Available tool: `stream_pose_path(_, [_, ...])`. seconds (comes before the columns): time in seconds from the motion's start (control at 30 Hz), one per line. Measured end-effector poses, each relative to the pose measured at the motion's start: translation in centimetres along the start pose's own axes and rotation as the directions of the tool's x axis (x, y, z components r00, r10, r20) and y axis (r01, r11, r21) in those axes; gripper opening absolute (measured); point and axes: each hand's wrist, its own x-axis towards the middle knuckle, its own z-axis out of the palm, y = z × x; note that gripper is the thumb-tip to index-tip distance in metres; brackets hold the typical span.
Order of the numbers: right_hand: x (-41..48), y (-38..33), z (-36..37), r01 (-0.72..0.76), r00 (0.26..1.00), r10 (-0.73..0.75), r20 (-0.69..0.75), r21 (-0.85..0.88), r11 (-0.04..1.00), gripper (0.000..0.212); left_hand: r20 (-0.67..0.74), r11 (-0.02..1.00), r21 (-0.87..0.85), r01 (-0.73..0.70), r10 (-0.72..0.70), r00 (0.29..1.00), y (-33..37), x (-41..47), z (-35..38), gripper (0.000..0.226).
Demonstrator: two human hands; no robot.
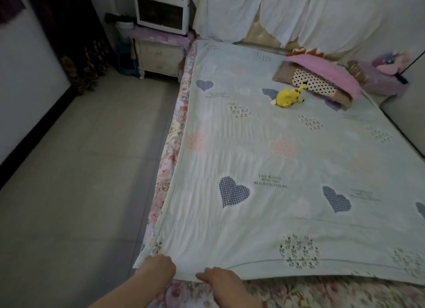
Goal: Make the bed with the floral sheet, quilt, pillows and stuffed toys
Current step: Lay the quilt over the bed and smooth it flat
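- Pale-green quilt [276, 146] with hearts lies spread over the floral sheet [167, 146]; both hands pinch its near corner, left hand [158, 267] closed on the edge, right hand [218, 279] likewise.
- A hard tug here could drag the quilt askew and bare the far side.
- The yellow stuffed toy [288, 97] sits on the quilt near the pillows [322, 82]; a snap of the cloth might roll it off.

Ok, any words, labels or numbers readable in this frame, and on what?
"FALL IN LOVE WITH THIS BEAUTIFUL FEELING" is printed on the quilt, the last words being soft.
The same block nearer the pillow is too blurred to read.
A third block at the right edge is too blurred to read.
There are no labels or numbers.
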Motion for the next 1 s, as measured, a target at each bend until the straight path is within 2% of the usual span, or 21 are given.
stream_pose_path(0.1, [0.5, 0.8, 1.1, 0.040, 0.999, -0.040, 0.000, -0.041, 0.998, 0.048, 0.036, 0.999, 0.033, -0.038, 0.036, 0.999, 0.0, 0.6, 1.3, 0.031])
stream_pose_path(0.23, [2.2, 1.1, 2.7, 0.110, 0.994, -0.111, -0.012, -0.097, 0.989, 0.053, 0.049, 0.998, -0.031, -0.048, 0.050, 0.998, -0.1, 2.2, 4.0, 0.030])
stream_pose_path(0.43, [5.0, 2.0, 4.3, 0.098, 0.995, -0.096, 0.015, -0.122, 0.988, 0.052, 0.064, 0.993, -0.105, -0.059, 0.066, 0.996, -0.3, 5.3, 7.3, 0.032])
stream_pose_path(0.67, [8.7, 2.7, 6.7, 0.070, 0.996, -0.066, 0.052, -0.083, 0.994, 0.049, 0.190, 0.984, -0.170, -0.049, 0.082, 0.978, -0.6, 9.3, 10.4, 0.036])
stream_pose_path(0.9, [11.9, 3.9, 8.8, 0.068, 0.991, -0.057, 0.122, -0.083, 0.994, 0.048, 0.296, 0.985, -0.160, -0.066, 0.111, 0.949, -0.3, 12.4, 11.4, 0.037])
stream_pose_path(1.0, [12.5, 4.3, 9.3, 0.092, 0.989, -0.081, 0.127, -0.086, 0.992, 0.051, 0.269, 0.988, -0.130, -0.088, 0.120, 0.956, -0.4, 13.1, 11.9, 0.036])
